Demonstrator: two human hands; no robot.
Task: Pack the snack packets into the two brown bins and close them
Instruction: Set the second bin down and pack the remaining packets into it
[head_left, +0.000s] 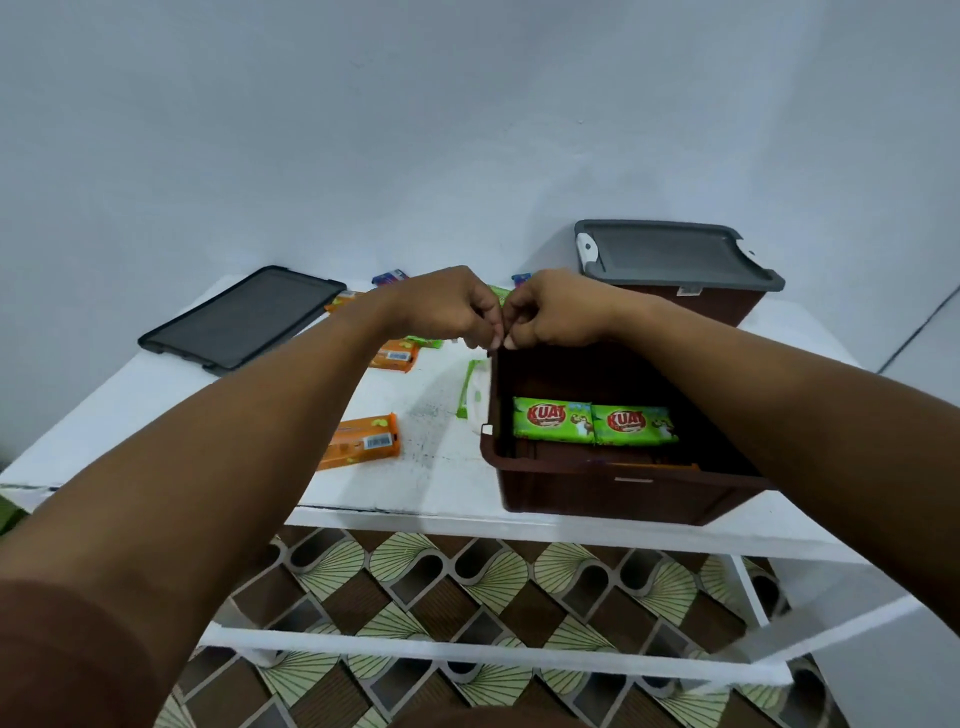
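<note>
Over far left corner of open brown bin (613, 493): left hand (447, 306) and right hand (556, 312) curled, fingertips meeting; cannot tell whether anything pinched. Green packets (592, 422) inside bin; orange packets (358, 441) on table (447, 462).

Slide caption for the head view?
Left hand and right hand meet at the open brown bin; two green packets inside, orange packets and loose lid on table.

Bin (613, 499) mouth open — green packets (553, 422) lie inside.
</note>
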